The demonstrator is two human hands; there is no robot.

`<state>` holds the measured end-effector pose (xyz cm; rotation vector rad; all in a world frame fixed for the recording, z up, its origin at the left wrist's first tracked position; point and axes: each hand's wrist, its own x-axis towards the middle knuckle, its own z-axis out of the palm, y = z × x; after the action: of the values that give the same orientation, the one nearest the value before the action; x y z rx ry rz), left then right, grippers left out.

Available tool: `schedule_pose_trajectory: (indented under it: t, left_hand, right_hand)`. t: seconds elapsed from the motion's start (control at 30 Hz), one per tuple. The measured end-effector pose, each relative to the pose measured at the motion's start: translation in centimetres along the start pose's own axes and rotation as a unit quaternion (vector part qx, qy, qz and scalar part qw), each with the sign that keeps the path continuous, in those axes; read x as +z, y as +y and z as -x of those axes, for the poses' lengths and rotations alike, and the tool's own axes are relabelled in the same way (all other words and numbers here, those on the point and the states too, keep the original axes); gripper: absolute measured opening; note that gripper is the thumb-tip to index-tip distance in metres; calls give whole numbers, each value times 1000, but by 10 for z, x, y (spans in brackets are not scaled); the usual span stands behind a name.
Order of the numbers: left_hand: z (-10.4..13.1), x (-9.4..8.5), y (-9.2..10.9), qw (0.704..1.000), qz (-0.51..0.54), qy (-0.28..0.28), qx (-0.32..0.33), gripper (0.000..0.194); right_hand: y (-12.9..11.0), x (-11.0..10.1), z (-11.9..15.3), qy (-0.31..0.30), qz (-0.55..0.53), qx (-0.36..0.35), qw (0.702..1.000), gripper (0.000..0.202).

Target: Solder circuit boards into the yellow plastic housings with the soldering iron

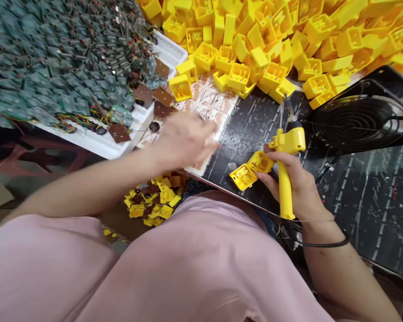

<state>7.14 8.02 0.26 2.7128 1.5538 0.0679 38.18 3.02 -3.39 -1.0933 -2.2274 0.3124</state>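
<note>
A yellow soldering gun [285, 191] is gripped in my right hand [297, 176], its metal tip pointing up and away from me. Fingers of the same hand also touch an opened yellow plastic case [244, 176], whose two halves lie side by side over the table. My left hand [188, 138] hovers by the white board at the table's left part, smeared by motion, so whether it holds anything does not show. Close to it are brown circuit boards [162, 96] with wires and a small round black part [154, 127].
A white foam tray [121, 150] at left is heaped with wired circuit boards. Yellow cases [238, 76] pile up across the back. A black fan [356, 118] stands at right on the black table [359, 197]. Below the edge sits a heap of yellow parts [154, 201].
</note>
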Motion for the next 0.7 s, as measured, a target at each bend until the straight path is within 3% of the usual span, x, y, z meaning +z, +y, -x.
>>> schedule_pose_trajectory:
  t: [0.07, 0.13, 0.2, 0.27, 0.4, 0.5, 0.6, 0.7]
  left_hand:
    - [-5, -6, -42, 998, -14, 18, -64, 44]
    - [-7, -7, -77, 997, 20, 23, -66, 31]
    - [-7, -4, -97, 997, 49, 29, -55, 25]
    - [-7, -3, -103, 996, 62, 49, -49, 26]
    - [-6, -13, -88, 986, 128, 88, -53, 32]
    - [-6, -20, -64, 976, 210, 40, -43, 39]
    - [-7, -13, -38, 970, 243, 0, 7, 35]
    - [-9, -1, -24, 964, 264, -5, 25, 31]
  right_hand:
    - [-2, 0, 2, -7, -11, -1, 1000, 50]
    - [-7, 2, 8, -3, -3, 6, 1000, 65]
    - [-12, 8, 15, 12, 21, 11, 1000, 75]
    - [-18, 16, 19, 24, 43, 8, 999, 75]
    - [-21, 29, 11, -14, 5, -1, 1000, 59]
    - [-20, 28, -4, -38, -36, -30, 998, 58]
    - [-26, 15, -9, 31, -42, -25, 998, 57]
    - [-37, -5, 5, 137, -35, 18, 990, 38]
